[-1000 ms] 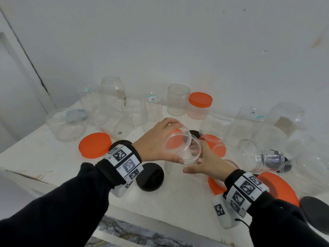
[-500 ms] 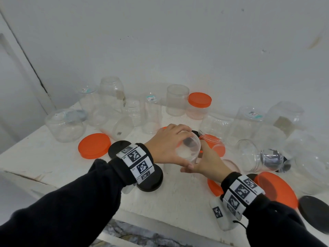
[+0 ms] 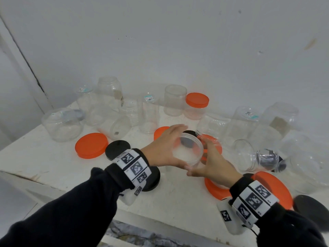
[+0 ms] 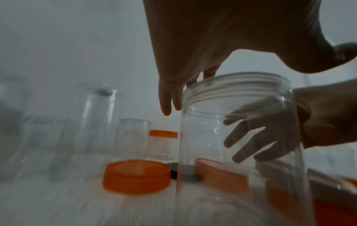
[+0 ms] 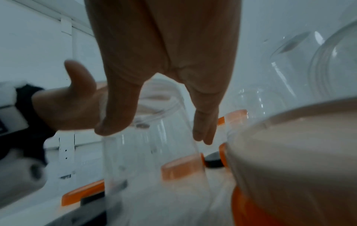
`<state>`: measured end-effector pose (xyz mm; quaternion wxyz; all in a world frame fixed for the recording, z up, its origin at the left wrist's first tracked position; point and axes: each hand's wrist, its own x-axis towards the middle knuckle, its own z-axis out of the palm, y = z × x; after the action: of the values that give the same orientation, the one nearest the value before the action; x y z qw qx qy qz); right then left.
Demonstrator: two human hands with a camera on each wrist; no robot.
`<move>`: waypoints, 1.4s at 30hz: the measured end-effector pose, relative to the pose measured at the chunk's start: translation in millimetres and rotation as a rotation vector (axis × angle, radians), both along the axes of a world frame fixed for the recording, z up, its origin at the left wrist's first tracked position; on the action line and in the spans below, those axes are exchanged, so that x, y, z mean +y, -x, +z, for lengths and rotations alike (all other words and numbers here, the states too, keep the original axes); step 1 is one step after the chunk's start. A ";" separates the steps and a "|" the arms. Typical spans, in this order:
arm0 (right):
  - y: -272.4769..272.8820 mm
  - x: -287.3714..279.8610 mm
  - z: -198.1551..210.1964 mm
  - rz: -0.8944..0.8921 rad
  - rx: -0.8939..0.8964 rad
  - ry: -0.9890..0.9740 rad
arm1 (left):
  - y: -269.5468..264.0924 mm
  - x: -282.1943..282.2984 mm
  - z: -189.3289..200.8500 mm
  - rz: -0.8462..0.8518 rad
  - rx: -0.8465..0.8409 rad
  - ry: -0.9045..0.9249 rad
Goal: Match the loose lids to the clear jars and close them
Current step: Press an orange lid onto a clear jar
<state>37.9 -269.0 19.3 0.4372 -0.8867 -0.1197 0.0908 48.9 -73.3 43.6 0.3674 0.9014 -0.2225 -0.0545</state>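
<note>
An open clear jar stands upright on the white table, mouth up, without a lid. My left hand arches over its mouth, fingers on the far rim and thumb on the near rim. My right hand wraps the jar's right side; its fingers show through the jar wall. In the right wrist view my right hand straddles the jar. Loose lids lie close by: an orange lid, a black lid and another black lid.
Several empty clear jars crowd the back and right; one carries an orange lid, another lies on its side. More orange lids and a black lid sit at the right. The table's front edge runs below my wrists.
The jar was tipped with its mouth toward me; now it stands upright and lower on the table. My left hand has slid further over the rim.
</note>
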 end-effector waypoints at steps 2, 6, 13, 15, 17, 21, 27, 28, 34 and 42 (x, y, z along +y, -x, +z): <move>-2.0 -6.4 13.8 0.024 -0.001 0.028 | 2.4 10.6 -9.2 0.067 0.111 0.144; -5.0 -1.4 53.0 0.155 -0.081 0.213 | 4.6 17.3 -29.9 0.105 0.245 0.256; -15.3 41.5 72.0 0.477 -0.110 0.663 | 1.1 11.0 -39.5 0.116 0.232 0.365; -18.2 47.3 75.6 0.482 -0.108 0.748 | -0.1 11.3 -41.0 0.136 0.234 0.395; -21.2 49.9 79.2 0.498 -0.103 0.802 | -0.8 11.7 -42.8 0.154 0.242 0.408; -27.5 49.8 82.2 0.533 -0.079 0.853 | -0.6 13.7 -45.6 0.154 0.242 0.387; -38.2 46.3 88.8 0.593 -0.042 0.855 | -1.1 15.3 -43.4 0.129 0.239 0.376; -38.4 46.8 89.3 0.598 -0.043 0.858 | -1.4 15.1 -43.5 0.127 0.236 0.378; -36.7 47.7 89.3 0.645 -0.077 0.833 | -3.5 16.4 -45.8 0.098 0.199 0.394; -30.3 54.5 83.0 0.413 -0.185 0.894 | -1.8 14.5 -45.8 0.143 0.216 0.388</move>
<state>68.2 -214.5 102.3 -0.0251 -0.9494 -0.2806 0.1389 50.6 -58.8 -2.3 0.5584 0.8164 -0.1236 -0.0805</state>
